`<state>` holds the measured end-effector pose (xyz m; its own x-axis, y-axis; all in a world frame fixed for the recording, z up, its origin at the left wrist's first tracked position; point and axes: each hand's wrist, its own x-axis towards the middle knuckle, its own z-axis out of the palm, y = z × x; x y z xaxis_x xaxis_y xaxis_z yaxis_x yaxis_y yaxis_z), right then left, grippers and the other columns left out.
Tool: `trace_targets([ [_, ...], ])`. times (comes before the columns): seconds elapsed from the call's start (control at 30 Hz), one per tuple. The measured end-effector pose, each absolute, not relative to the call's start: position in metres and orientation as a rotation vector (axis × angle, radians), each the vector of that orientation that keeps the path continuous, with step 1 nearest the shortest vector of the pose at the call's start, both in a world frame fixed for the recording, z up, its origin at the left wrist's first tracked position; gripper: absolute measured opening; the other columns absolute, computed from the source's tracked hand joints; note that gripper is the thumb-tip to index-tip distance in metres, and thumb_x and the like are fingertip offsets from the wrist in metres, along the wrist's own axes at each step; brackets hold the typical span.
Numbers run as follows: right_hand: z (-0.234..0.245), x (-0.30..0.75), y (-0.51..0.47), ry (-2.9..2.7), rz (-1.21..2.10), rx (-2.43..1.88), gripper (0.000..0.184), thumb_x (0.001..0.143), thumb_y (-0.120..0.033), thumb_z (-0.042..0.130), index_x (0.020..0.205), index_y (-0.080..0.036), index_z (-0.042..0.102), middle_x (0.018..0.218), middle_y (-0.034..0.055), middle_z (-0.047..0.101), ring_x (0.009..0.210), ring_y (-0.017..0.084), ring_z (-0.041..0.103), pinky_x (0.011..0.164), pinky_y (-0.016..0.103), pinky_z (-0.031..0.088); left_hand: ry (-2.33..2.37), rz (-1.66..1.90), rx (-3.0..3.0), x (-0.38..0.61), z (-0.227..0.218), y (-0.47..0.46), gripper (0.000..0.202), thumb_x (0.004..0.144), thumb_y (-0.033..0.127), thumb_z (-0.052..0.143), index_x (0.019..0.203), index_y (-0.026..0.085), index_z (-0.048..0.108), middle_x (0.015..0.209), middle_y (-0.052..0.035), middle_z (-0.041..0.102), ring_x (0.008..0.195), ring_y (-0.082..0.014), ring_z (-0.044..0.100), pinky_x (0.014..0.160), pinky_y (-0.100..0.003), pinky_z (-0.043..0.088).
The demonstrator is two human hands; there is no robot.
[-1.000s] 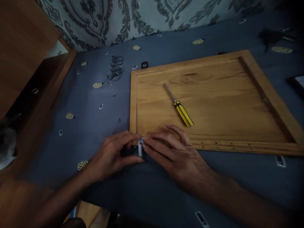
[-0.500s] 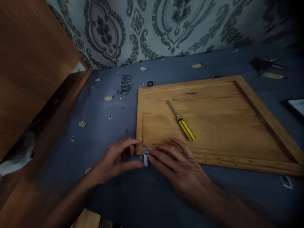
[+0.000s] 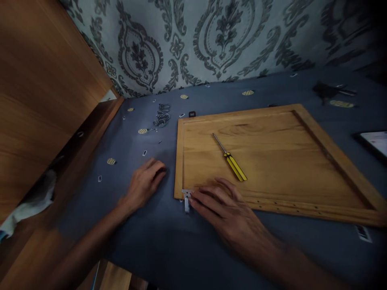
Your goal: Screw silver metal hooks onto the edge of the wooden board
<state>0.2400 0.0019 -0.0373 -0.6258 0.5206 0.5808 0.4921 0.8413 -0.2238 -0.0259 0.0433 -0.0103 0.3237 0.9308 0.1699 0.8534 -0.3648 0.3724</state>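
Note:
A wooden framed panel (image 3: 272, 161) lies flat on a blue cloth. At its near left corner sits a small metal bracket (image 3: 186, 199). My right hand (image 3: 223, 209) rests on the panel's near edge, fingertips pressed against the bracket. My left hand (image 3: 144, 183) lies on the cloth to the left of the panel, fingers curled down over a small dark spot; I cannot make out whether anything is under them. A yellow-and-black screwdriver (image 3: 230, 158) lies on the panel, apart from both hands.
A pile of metal hooks (image 3: 161, 117) and scattered small parts lie on the cloth behind my left hand. A wooden cabinet (image 3: 45, 92) stands at left. Dark tools (image 3: 331, 89) and a screen (image 3: 375, 141) sit at right. Patterned wall behind.
My left hand has let go of the bracket and moved left and away onto the cloth. The right hand stays at the bracket. The view has tilted up.

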Motion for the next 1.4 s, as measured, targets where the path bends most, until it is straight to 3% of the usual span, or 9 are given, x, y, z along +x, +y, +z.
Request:
trace_targets([
  [0.23,-0.039,0.24,0.002,-2.354,0.036,-0.709,0.035,0.102,-0.006,0.041,0.119,-0.015,0.07,0.115,0.0057,0.079,0.11,0.023,0.063,0.109,0.051,0.042,1.697,0.294,2.499,-0.025,-0.011,0.048,0.02,0.104,0.019,0.047,0.098,0.018,0.066,0.096,-0.0068,0.066,0.091,-0.0222,0.064,0.077,-0.031,0.048],
  [0.6,-0.039,0.241,0.004,-2.417,0.094,-0.717,0.035,0.101,-0.007,0.045,0.123,-0.018,0.069,0.117,0.0071,0.078,0.111,0.024,0.063,0.11,0.055,0.043,1.698,0.059,2.55,-0.02,-0.001,0.053,0.023,0.105,0.017,0.041,0.097,0.016,0.063,0.098,-0.0108,0.064,0.092,-0.0241,0.062,0.08,-0.034,0.05],
  [0.83,-0.038,0.24,0.003,-2.408,0.095,-0.697,0.032,0.102,-0.007,0.046,0.122,-0.014,0.069,0.119,0.009,0.077,0.113,0.026,0.062,0.11,0.057,0.043,1.658,0.086,2.533,-0.023,0.005,0.057,0.016,0.101,0.017,0.047,0.092,0.018,0.06,0.095,-0.0067,0.064,0.087,-0.0206,0.061,0.078,-0.032,0.049],
  [1.1,-0.037,0.24,0.003,-2.408,0.086,-0.719,0.034,0.103,-0.008,0.043,0.122,-0.018,0.069,0.117,0.0063,0.077,0.113,0.023,0.062,0.111,0.054,0.042,1.638,0.292,2.43,-0.023,0.015,0.052,0.017,0.099,0.022,0.047,0.097,0.018,0.063,0.094,-0.0051,0.067,0.083,-0.0182,0.063,0.076,-0.029,0.047],
  [1.23,-0.036,0.24,0.004,-2.397,0.068,-0.696,0.033,0.105,-0.01,0.04,0.12,-0.013,0.07,0.115,0.0086,0.077,0.112,0.024,0.061,0.111,0.054,0.042,1.45,0.46,2.135,-0.013,0.028,0.043,0.015,0.095,0.031,0.056,0.097,0.019,0.065,0.083,0.0002,0.068,0.074,-0.0144,0.062,0.066,-0.024,0.044],
  [1.4,-0.036,0.241,0.003,-2.416,0.031,-0.72,0.035,0.106,-0.011,0.038,0.12,-0.013,0.071,0.116,0.0087,0.078,0.111,0.024,0.061,0.109,0.055,0.045,1.165,0.418,1.894,0.007,0.036,0.039,0.015,0.094,0.033,0.059,0.093,0.018,0.063,0.084,-0.0007,0.068,0.077,-0.0137,0.061,0.068,-0.023,0.044],
])
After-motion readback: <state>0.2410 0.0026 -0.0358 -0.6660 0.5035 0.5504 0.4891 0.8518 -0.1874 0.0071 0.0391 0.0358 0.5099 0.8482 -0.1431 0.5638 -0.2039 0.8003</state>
